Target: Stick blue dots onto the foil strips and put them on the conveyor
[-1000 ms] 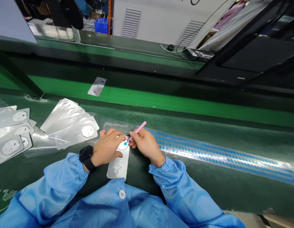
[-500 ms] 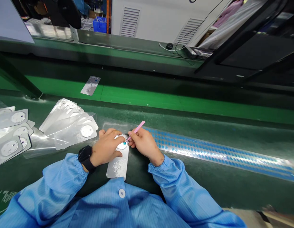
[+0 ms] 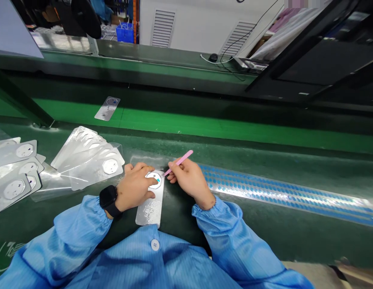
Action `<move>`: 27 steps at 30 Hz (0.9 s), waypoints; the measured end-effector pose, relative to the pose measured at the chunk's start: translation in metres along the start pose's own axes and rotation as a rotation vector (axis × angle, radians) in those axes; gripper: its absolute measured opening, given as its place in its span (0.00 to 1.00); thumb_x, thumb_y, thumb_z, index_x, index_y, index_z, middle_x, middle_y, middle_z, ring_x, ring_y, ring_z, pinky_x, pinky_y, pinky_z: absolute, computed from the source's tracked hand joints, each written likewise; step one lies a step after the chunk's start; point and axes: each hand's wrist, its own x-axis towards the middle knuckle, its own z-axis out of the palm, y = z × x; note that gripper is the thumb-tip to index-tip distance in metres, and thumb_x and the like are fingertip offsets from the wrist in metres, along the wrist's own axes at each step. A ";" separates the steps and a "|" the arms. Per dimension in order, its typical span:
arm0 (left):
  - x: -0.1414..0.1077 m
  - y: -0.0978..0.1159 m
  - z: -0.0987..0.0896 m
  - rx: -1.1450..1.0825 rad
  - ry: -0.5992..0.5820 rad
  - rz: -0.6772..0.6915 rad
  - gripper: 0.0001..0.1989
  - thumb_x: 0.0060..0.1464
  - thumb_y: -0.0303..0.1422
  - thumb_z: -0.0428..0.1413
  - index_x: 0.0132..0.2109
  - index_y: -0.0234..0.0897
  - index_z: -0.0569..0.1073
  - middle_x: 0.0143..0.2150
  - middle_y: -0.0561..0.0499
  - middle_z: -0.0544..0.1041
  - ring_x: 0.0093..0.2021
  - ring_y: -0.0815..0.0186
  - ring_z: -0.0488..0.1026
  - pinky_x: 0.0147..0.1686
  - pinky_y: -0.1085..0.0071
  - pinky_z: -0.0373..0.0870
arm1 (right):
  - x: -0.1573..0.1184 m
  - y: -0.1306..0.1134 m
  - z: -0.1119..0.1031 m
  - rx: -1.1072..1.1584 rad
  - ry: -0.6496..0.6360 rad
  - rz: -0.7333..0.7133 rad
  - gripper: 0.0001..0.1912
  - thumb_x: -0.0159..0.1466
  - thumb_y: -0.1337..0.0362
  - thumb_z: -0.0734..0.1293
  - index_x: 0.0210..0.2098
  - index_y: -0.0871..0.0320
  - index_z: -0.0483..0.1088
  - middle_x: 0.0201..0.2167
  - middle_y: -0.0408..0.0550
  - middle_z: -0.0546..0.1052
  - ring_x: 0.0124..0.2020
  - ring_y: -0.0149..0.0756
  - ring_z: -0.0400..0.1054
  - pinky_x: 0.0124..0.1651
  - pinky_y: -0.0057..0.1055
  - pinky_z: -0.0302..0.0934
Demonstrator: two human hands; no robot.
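Two hands on my feed: the right hand (image 3: 190,180) pinching pink tweezers (image 3: 180,161) has drawn back from the blue dot (image 3: 157,180), the left hand (image 3: 133,186) lying open on the foil card (image 3: 148,210), on a green bench mat (image 3: 264,241) before a white vented cabinet (image 3: 174,28).

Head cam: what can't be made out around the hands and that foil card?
Head view:
- White disc on the foil card: left hand covers its left side.
- Pink tweezers: right fingers hide the grip.
- Foil cards at far left: cut off by the picture edge.
- Blue dots on the foil strip: too small to count, partly washed out by glare.
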 end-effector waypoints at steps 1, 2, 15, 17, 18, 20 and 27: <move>0.000 0.000 0.000 -0.004 -0.004 -0.004 0.13 0.48 0.39 0.64 0.43 0.45 0.77 0.58 0.46 0.70 0.56 0.48 0.61 0.47 0.49 0.55 | -0.003 0.001 -0.005 -0.055 0.064 -0.123 0.07 0.63 0.61 0.62 0.29 0.57 0.66 0.23 0.45 0.75 0.24 0.35 0.71 0.29 0.31 0.68; 0.000 0.001 0.000 -0.009 -0.008 -0.008 0.14 0.48 0.39 0.64 0.43 0.45 0.77 0.58 0.46 0.70 0.56 0.48 0.61 0.47 0.50 0.55 | -0.006 0.002 -0.009 -0.127 0.114 -0.273 0.08 0.63 0.61 0.61 0.29 0.56 0.66 0.26 0.47 0.75 0.29 0.37 0.72 0.34 0.33 0.68; 0.007 0.004 -0.001 -0.051 -0.047 -0.086 0.23 0.44 0.39 0.67 0.45 0.41 0.68 0.54 0.45 0.67 0.55 0.51 0.58 0.46 0.57 0.57 | -0.041 0.020 0.015 -1.031 -0.262 -0.546 0.16 0.67 0.67 0.59 0.53 0.57 0.68 0.44 0.54 0.73 0.36 0.37 0.72 0.38 0.31 0.67; 0.009 0.004 -0.001 -0.045 -0.053 -0.098 0.25 0.42 0.40 0.68 0.45 0.40 0.68 0.52 0.45 0.67 0.54 0.51 0.58 0.46 0.58 0.57 | -0.041 0.019 0.015 -1.010 -0.274 -0.539 0.15 0.67 0.67 0.59 0.52 0.57 0.69 0.44 0.54 0.73 0.38 0.37 0.72 0.39 0.31 0.66; 0.010 0.004 -0.001 -0.043 -0.061 -0.102 0.25 0.41 0.40 0.68 0.45 0.40 0.67 0.52 0.45 0.68 0.54 0.52 0.59 0.46 0.58 0.58 | -0.041 0.018 0.015 -0.993 -0.273 -0.536 0.14 0.67 0.67 0.59 0.51 0.57 0.69 0.44 0.53 0.73 0.38 0.38 0.72 0.41 0.31 0.66; 0.012 0.005 -0.002 -0.045 -0.079 -0.110 0.26 0.41 0.41 0.68 0.44 0.38 0.67 0.50 0.45 0.68 0.53 0.52 0.59 0.46 0.58 0.58 | -0.040 0.018 0.014 -0.959 -0.263 -0.522 0.14 0.67 0.67 0.59 0.50 0.58 0.69 0.44 0.54 0.73 0.39 0.38 0.72 0.43 0.33 0.66; 0.016 0.009 -0.002 -0.096 -0.061 -0.151 0.30 0.36 0.39 0.70 0.44 0.34 0.65 0.49 0.42 0.67 0.50 0.50 0.63 0.47 0.56 0.60 | -0.030 0.020 0.011 -0.710 -0.215 -0.460 0.13 0.61 0.68 0.64 0.46 0.57 0.67 0.47 0.55 0.70 0.43 0.42 0.70 0.44 0.39 0.66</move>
